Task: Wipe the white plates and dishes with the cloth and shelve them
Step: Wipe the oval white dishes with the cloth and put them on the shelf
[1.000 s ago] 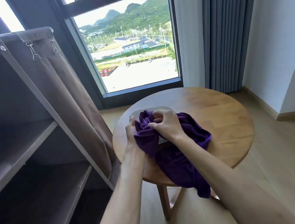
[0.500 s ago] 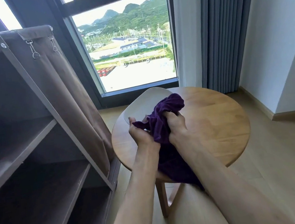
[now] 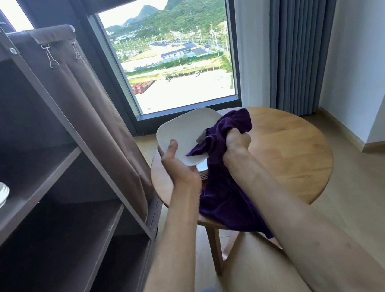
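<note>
While my left hand (image 3: 176,164) pinches the tilted white plate (image 3: 186,134) above the counter's (image 3: 291,148) 9 o'clock edge, right hand (image 3: 235,140) bunches the cloth (image 3: 226,190); hard rubbing could lever it loose onto the stack (image 3: 203,171).

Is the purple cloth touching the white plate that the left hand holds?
Touching. The head view shows the purple cloth, gripped by the right hand, lying on the face of the white plate held by the left hand.

Cloth (image 3: 226,190) perhaps hides stacked plates (image 3: 203,171).
</note>
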Available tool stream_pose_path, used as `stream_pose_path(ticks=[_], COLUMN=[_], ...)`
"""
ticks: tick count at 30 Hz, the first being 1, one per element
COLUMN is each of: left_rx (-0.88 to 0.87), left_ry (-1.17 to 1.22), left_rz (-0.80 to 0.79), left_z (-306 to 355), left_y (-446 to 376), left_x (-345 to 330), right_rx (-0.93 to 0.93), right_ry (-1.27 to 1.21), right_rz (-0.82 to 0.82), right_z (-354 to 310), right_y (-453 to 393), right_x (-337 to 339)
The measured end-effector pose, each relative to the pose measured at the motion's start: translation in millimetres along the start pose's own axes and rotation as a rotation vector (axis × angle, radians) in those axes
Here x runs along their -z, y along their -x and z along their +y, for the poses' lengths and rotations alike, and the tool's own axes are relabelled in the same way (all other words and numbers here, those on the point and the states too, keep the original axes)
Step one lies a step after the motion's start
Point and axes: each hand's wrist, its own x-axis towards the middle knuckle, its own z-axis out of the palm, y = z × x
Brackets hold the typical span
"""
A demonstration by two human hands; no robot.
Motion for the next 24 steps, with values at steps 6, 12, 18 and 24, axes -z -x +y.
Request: stream_pose_path(ticks=[6,12,18,24], left_rx=[-0.193,-0.404,-0.436,-0.45], left_ry=[-0.098,-0.388,-0.386,-0.56], left_rz=[0.292,0.219,0.235,0.053], left_z=[-24.2,-36.7,-29.8,-5.9], left_y=[10.4,-4.6,-15.6,-21.0], left_x=[3.7,-1.9,3.2,9.0], right_rx=[-0.108,-0.188,-0.136,-0.003], right_ry=[-0.117,-0.118,-0.087,-0.083], right_rz=[0.153,0.021,-0.135,-0.08], right_z=[23.5,36.7,37.3,19.6], right_y=[3.3,26.3,32.0,15.0], right_x=[13.2,6.0,-0.5,23.3])
